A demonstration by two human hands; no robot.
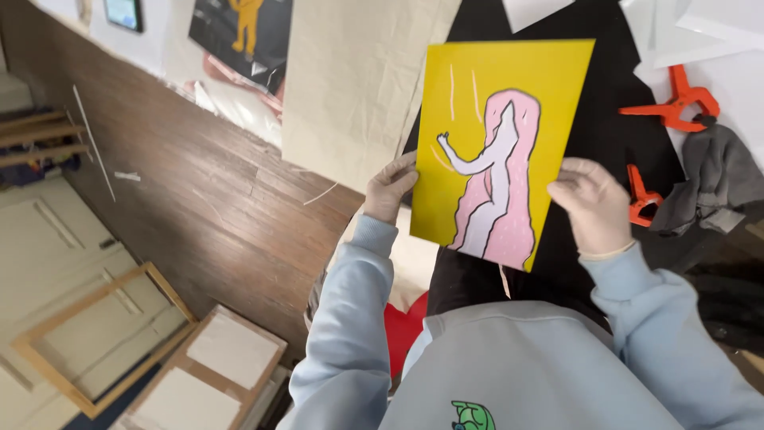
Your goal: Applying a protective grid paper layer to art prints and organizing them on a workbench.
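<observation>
I hold up a yellow print (549, 87) showing a pink and white figure, tilted a little to the right. My left hand (390, 187), in a pale glove, grips its left edge low down. On the right edge, my right hand (593, 203), also gloved, pinches the sheet. Both arms wear light blue sleeves. Behind the print lies a black surface (605, 119).
A large beige sheet (350, 80) hangs or lies to the left of the print. Two orange clamps (676, 103) (641, 199) and a grey cloth (716, 179) sit at the right. Wooden frames (95, 342) and canvases (215, 366) lean on the brown wood floor (199, 191) at lower left.
</observation>
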